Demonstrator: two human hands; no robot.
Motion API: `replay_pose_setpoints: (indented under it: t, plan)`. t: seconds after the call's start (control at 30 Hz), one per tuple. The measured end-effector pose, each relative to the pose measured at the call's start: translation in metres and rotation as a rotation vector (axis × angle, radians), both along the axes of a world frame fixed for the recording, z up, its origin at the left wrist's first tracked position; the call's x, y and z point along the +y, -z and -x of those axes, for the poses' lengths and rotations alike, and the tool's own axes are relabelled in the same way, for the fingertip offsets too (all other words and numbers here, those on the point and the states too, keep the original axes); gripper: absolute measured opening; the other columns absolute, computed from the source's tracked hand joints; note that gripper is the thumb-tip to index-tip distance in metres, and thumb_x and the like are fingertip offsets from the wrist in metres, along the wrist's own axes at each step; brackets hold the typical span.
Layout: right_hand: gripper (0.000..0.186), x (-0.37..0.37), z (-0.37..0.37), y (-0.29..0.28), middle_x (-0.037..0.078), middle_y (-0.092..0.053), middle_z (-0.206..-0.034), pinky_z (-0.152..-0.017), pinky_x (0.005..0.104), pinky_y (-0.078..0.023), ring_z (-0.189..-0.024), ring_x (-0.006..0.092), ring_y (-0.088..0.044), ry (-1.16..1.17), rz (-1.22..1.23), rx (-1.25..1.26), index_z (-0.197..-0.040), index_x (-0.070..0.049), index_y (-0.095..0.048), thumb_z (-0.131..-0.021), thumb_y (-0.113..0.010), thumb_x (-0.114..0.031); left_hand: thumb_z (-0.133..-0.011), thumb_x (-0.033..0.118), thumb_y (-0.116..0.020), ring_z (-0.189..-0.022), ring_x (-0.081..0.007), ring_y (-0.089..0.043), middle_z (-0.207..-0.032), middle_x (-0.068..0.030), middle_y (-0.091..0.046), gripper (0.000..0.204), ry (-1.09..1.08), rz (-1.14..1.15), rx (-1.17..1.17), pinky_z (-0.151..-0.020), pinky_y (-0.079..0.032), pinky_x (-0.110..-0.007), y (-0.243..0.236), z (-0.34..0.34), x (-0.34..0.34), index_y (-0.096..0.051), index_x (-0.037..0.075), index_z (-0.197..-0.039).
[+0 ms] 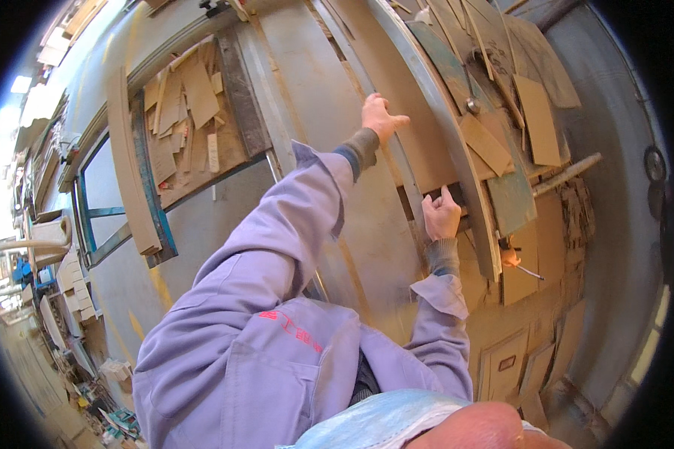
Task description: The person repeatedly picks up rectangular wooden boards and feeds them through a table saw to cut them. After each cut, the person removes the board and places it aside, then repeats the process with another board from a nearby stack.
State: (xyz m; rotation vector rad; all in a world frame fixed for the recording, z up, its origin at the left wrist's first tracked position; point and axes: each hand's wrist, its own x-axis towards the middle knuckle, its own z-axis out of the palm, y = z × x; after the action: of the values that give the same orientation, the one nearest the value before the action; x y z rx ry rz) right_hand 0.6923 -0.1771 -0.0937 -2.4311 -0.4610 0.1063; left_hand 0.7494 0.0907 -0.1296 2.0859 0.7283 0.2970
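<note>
Table (359, 224) of grey metal bears a long brown board (413, 127) alongside a straight rail (468, 172), presumably for alignment, while the left hand (380, 120), thumb spread, lies at its left edge, seemingly steadying it, and the right hand (442, 217) meets its near end, grip unclear.

Head view, single: wide fisheye, left one of a pair worn on the person's head, facing steeply down, with the mask (378, 420) very close along the lower edge and the jacket (277, 367) just beyond. Upright and unmirrored; left hand (380, 120) and right hand (442, 215) farther off, at and above the middle, over the table (367, 217). Round field with black corners, straight edges bowed, distant clutter shrunken along the left rim.
</note>
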Motion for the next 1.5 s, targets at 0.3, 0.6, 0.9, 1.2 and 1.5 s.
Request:
replay_pose_setpoints:
  t: [0.3,0.6,0.9,1.2,1.5]
  plan:
    - [0.032,0.008,-0.061,-0.049,0.012,-0.061,-0.121,-0.084,0.0351,-0.051,-0.107,0.0254,-0.061,-0.784,0.652,-0.569,-0.115,0.001,-0.064,-0.085,-0.059,-0.011,-0.063,0.038,-0.088,-0.127,-0.0341,-0.05,-0.137,-0.0247,-0.051,0.056,-0.004,0.041,-0.039,-0.102,-0.044,-0.037,-0.017,0.009,0.017,-0.067,-0.006,-0.09]
    - [0.033,0.018,-0.08,-0.059,0.015,-0.058,-0.131,-0.1,0.0366,-0.045,-0.118,0.0261,-0.055,-1.105,0.672,-0.702,-0.112,0.005,-0.064,-0.084,-0.058,-0.011,-0.062,0.037,-0.089,-0.125,-0.0341,-0.051,-0.135,-0.0244,-0.051,0.062,-0.027,0.05,-0.065,-0.101,-0.045,-0.036,-0.014,0.017,0.016,-0.066,-0.008,-0.1]
    - [0.031,0.02,-0.086,-0.049,0.017,-0.057,-0.133,-0.101,0.0368,-0.044,-0.117,0.0258,-0.057,-1.098,0.68,-0.688,-0.11,0.006,-0.065,-0.086,-0.055,-0.011,-0.063,0.037,-0.089,-0.127,-0.0343,-0.049,-0.139,-0.024,-0.048,0.066,-0.021,0.082,-0.029,-0.104,-0.043,-0.036,-0.019,0.018,0.02,-0.066,-0.008,-0.105]
    - [0.032,0.025,-0.093,-0.048,0.018,-0.058,-0.133,-0.103,0.038,-0.044,-0.117,0.027,-0.057,-1.108,0.695,-0.683,-0.11,0.006,-0.066,-0.086,-0.055,-0.011,-0.065,0.037,-0.088,-0.129,-0.0346,-0.047,-0.141,-0.0241,-0.047,0.068,-0.01,0.086,-0.015,-0.107,-0.041,-0.036,-0.022,0.017,0.021,-0.064,-0.008,-0.111]
    - [0.032,0.029,-0.093,-0.045,0.018,-0.059,-0.132,-0.104,0.0377,-0.043,-0.117,0.027,-0.057,-1.116,0.702,-0.676,-0.11,0.006,-0.066,-0.085,-0.056,-0.011,-0.065,0.037,-0.087,-0.131,-0.035,-0.046,-0.142,-0.0245,-0.046,0.07,0.001,0.112,-0.019,-0.109,-0.039,-0.037,-0.02,0.027,0.01,-0.063,-0.007,-0.114]
